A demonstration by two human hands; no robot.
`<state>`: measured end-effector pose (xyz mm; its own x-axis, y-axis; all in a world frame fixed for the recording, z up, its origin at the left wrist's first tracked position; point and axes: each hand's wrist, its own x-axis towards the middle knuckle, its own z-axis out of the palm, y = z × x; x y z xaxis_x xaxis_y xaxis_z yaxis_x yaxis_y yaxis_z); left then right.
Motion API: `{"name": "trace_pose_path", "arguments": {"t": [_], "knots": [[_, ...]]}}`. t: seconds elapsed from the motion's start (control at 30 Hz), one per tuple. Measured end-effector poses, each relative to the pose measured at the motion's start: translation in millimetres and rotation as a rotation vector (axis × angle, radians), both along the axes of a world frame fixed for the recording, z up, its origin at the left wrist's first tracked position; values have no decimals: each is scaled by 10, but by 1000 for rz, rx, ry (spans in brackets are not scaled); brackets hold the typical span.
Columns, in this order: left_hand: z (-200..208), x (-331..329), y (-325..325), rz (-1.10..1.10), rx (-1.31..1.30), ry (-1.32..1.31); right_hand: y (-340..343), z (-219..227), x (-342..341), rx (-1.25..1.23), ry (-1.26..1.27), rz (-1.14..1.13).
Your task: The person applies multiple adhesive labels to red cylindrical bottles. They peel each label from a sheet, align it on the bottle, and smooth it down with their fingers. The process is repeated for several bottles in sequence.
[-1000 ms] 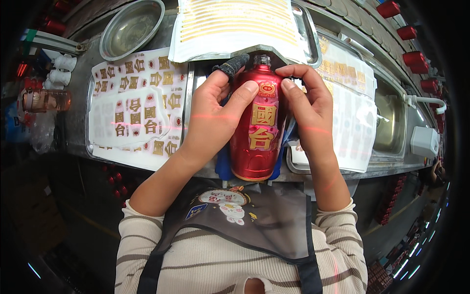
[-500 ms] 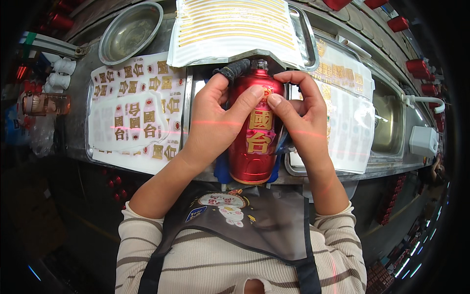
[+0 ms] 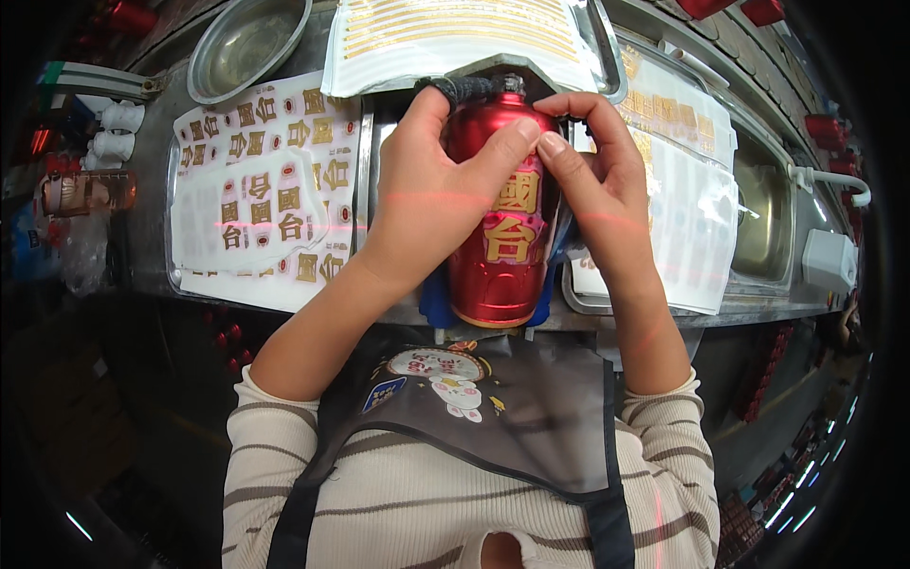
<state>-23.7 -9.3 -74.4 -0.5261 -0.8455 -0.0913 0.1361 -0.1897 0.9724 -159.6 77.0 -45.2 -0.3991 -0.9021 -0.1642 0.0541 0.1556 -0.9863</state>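
clasps the left shoulder of the red bottle (image 3: 500,289) with the left hand (image 3: 427,190), laying the thumb slantwise over the front. clasps the right shoulder with the right hand (image 3: 607,185), bringing both thumb tips nearly together just above the raised gold characters (image 3: 509,245). wears a dark cover (image 3: 463,90) on the left index finger, close beside the neck.

lies between both hands, touching each, but more overlapped by the left; runs lengthwise away from the body, with neck far and base toward the dark apron (image 3: 555,403). extends mostly below the thumbs, on the apron side. seems to lean on a blue support (image 3: 438,305), though too covered to be sure.

farther out, on the worktop (image 3: 152,218), has gold-and-red sticker sheets (image 3: 256,218) at left, gold-striped sheets (image 3: 455,43) beyond the neck, a steel bowl (image 3: 248,49) at far left, translucent sheets (image 3: 687,242) at right, then a sink (image 3: 766,218).
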Motion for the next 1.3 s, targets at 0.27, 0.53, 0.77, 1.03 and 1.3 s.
{"name": "trace_pose_path", "arguments": {"t": [0.27,0.53,0.77,1.03,1.3], "knots": [[-15,395,280,-103,-15,-16,511,-75,148,46,7,-44],[-71,477,293,-184,102,38,544,-112,89,39,-170,48],[-110,462,376,-142,76,57,529,-140,203,29,-137,-6],[-83,487,406,-158,96,58,504,-157,241,0,-198,-66],[-75,459,443,-149,36,16,469,-126,287,27,2,-41]]}}
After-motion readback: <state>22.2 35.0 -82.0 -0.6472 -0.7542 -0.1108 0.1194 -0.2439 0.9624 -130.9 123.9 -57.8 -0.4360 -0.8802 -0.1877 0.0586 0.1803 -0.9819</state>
